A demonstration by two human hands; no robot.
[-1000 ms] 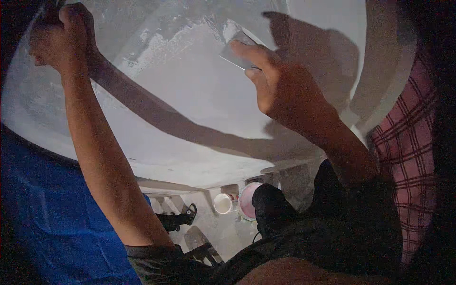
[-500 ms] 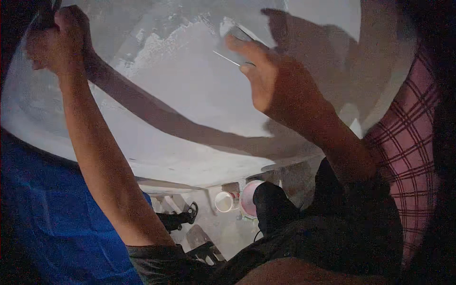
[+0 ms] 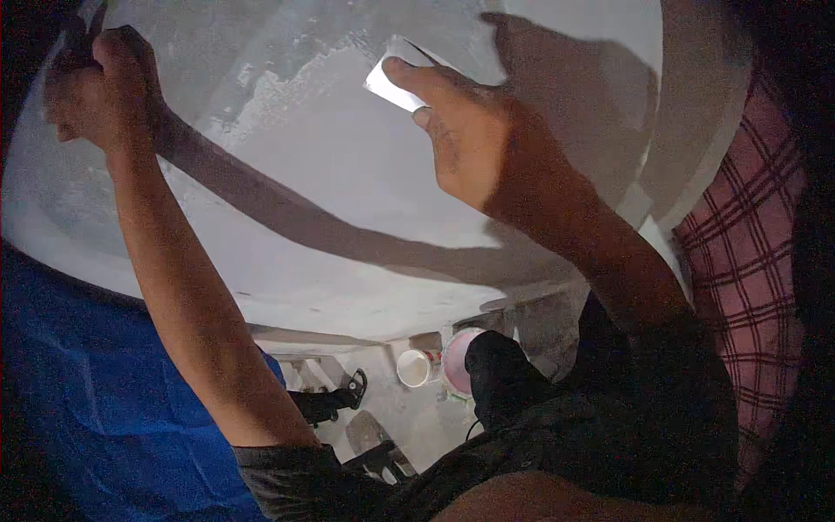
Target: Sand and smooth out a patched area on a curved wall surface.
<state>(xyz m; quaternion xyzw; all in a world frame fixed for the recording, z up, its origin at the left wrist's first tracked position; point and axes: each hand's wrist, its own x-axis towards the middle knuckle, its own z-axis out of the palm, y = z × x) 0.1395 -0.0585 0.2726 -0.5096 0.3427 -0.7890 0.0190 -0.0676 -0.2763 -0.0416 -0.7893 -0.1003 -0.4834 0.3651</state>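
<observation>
My right hand grips a thin metal scraper blade, with thumb or finger over it, against a pale wall surface that has rough grey and white patches above a smoother coated area. My left hand is closed on something dark at the upper left edge of this surface; I cannot make out what it is. My arms and the right hand cast broad shadows across the surface.
Blue cloth hangs at lower left and pink checked cloth on the right. Below, on the stained floor, stand a white bucket and a pink tub, near my dark-clad legs. A dark sandal shows left of them.
My right hand and the scraper have moved a little left and up, and the blade now catches bright light. My left hand has shifted slightly down and left.
</observation>
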